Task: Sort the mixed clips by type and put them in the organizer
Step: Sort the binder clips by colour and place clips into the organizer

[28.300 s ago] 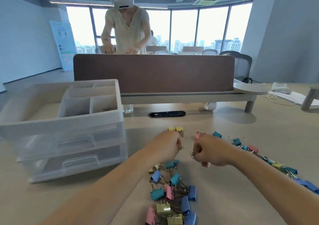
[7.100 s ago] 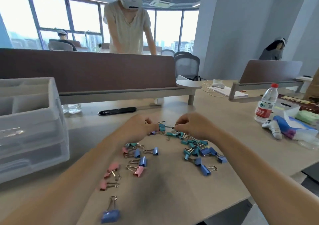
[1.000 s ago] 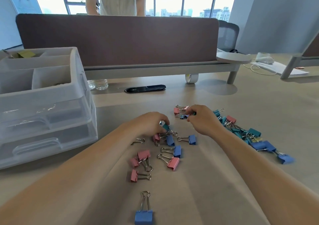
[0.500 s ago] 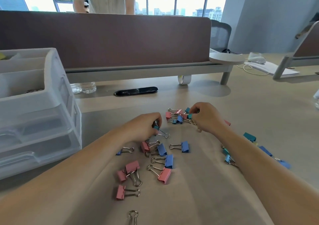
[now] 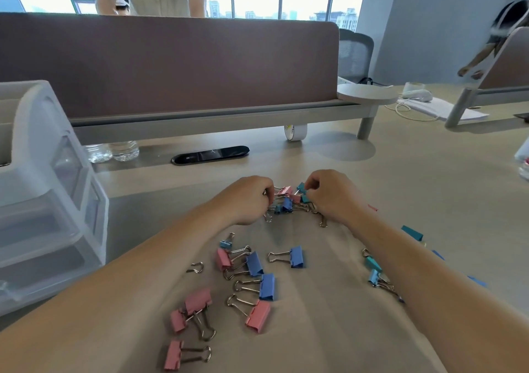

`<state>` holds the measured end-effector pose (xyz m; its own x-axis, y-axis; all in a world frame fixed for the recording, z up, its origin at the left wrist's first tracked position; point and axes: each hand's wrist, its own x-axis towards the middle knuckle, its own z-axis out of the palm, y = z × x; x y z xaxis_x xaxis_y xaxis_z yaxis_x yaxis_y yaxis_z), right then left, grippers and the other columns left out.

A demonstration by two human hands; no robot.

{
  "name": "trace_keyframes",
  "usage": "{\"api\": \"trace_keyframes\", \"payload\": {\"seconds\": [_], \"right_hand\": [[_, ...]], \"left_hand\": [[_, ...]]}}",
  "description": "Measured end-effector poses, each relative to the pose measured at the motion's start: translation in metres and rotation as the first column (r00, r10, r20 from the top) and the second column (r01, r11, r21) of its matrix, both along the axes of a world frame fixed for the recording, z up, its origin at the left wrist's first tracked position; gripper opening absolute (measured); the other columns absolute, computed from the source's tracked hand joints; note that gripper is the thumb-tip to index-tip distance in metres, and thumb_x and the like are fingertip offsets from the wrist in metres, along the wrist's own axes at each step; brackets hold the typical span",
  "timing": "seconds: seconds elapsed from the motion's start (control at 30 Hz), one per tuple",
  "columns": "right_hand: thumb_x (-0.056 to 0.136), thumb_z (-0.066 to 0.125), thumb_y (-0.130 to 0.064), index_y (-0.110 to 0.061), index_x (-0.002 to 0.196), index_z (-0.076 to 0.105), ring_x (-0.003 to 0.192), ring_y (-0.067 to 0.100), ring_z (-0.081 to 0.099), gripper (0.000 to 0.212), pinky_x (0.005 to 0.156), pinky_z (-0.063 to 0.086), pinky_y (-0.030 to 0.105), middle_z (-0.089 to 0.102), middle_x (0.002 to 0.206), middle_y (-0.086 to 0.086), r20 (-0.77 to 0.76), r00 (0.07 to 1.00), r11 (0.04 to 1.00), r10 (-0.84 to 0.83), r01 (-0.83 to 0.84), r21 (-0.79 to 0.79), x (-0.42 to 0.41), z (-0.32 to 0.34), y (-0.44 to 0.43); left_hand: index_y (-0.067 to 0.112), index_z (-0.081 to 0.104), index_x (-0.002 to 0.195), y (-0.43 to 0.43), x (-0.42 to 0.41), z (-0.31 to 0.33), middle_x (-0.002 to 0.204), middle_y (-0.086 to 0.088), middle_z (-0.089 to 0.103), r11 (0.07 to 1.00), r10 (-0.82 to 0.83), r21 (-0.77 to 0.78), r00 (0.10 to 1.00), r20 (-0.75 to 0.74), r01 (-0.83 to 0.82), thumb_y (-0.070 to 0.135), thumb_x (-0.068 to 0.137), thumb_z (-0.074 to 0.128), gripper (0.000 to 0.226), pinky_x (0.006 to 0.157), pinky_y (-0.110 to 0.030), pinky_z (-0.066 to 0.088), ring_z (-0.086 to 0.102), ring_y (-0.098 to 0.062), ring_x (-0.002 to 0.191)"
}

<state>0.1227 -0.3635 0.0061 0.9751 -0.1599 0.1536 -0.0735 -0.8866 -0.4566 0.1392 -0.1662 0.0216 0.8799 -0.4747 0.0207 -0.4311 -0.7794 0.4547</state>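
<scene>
Head view: left hand (image 5: 243,201), fingers curled, pinches a pink clip (image 5: 284,191) by its handle; right hand (image 5: 335,196) pinches a teal clip (image 5: 301,186); pull apart slowly, so the tangle (image 5: 288,205) doesn't scatter.

Clips (image 5: 267,286): pastel-coated bodies, matt and smooth; bare wire handles of bright, shiny metal.
Organizer (image 5: 51,201): frosted translucent plastic, smooth, with a faint sheen on the drawer fronts.
Table (image 5: 400,186): pale beige top, smooth and matt.
Divider (image 5: 171,63): brown felt-like cloth, matt.
Bottles (image 5: 123,150): clear glossy plastic.
Oval plate (image 5: 210,154): black, glossy.
</scene>
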Motion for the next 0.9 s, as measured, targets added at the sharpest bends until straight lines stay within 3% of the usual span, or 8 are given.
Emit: {"api": "trace_keyframes", "payload": {"seconds": [0.2, 0.3, 0.47, 0.7, 0.9], "right_hand": [[0.091, 0.053, -0.016, -0.023, 0.100, 0.069, 0.087, 0.019, 0.061, 0.020, 0.072, 0.051, 0.030, 0.066, 0.099, -0.001, -0.026, 1.000, 0.984, 0.004, -0.009, -0.175, 0.008, -0.004, -0.008], [0.094, 0.054, -0.026, -0.020, 0.100, 0.068, 0.088, 0.023, 0.061, 0.017, 0.074, 0.051, 0.032, 0.065, 0.098, 0.002, -0.054, 0.998, 0.970, 0.010, -0.023, -0.242, 0.012, -0.005, -0.006], [0.092, 0.057, -0.033, -0.018, 0.097, 0.066, 0.083, 0.025, 0.061, 0.018, 0.070, 0.050, 0.032, 0.065, 0.093, 0.004, -0.084, 0.996, 0.952, 0.012, -0.037, -0.303, 0.016, -0.008, 0.000], [0.089, 0.058, -0.036, -0.019, 0.094, 0.062, 0.084, 0.027, 0.060, 0.018, 0.069, 0.048, 0.031, 0.063, 0.093, 0.004, -0.076, 0.997, 0.935, 0.011, -0.037, -0.352, 0.010, -0.006, 0.005], [0.089, 0.059, -0.033, -0.018, 0.101, 0.058, 0.085, 0.025, 0.060, 0.019, 0.073, 0.051, 0.034, 0.062, 0.096, 0.004, -0.110, 0.994, 0.954, -0.018, -0.016, -0.301, -0.003, 0.003, 0.014]], "left_hand": [[0.020, 0.064, 0.105, -0.009, 0.004, -0.011, 0.104, -0.001, 0.063, 0.990, -0.054, 0.136, 0.994, 0.090, 0.042, 0.024, 0.096, 0.055, 0.014, 0.070, -0.031, 0.042, 0.055, -0.018, 0.089], [0.022, 0.064, 0.115, -0.010, 0.007, -0.013, 0.108, -0.001, 0.062, 0.985, -0.055, 0.170, 0.992, 0.110, 0.036, 0.034, 0.092, 0.061, 0.026, 0.077, -0.033, 0.046, 0.055, -0.020, 0.095], [0.023, 0.066, 0.114, -0.011, 0.009, -0.018, 0.103, -0.004, 0.065, 0.966, -0.082, 0.253, 0.990, 0.114, 0.051, 0.031, 0.088, 0.063, 0.027, 0.072, -0.035, 0.048, 0.058, -0.022, 0.089], [0.017, 0.068, 0.096, -0.018, 0.007, -0.015, 0.084, -0.005, 0.064, 0.961, -0.066, 0.277, 0.990, 0.123, 0.029, 0.026, 0.081, 0.062, 0.019, 0.067, -0.037, 0.051, 0.060, -0.027, 0.080], [0.011, 0.066, 0.094, -0.009, -0.005, -0.012, 0.092, -0.009, 0.066, 0.965, -0.062, 0.260, 0.993, 0.100, 0.034, 0.022, 0.087, 0.055, 0.017, 0.077, -0.042, 0.054, 0.061, -0.028, 0.087]]}}
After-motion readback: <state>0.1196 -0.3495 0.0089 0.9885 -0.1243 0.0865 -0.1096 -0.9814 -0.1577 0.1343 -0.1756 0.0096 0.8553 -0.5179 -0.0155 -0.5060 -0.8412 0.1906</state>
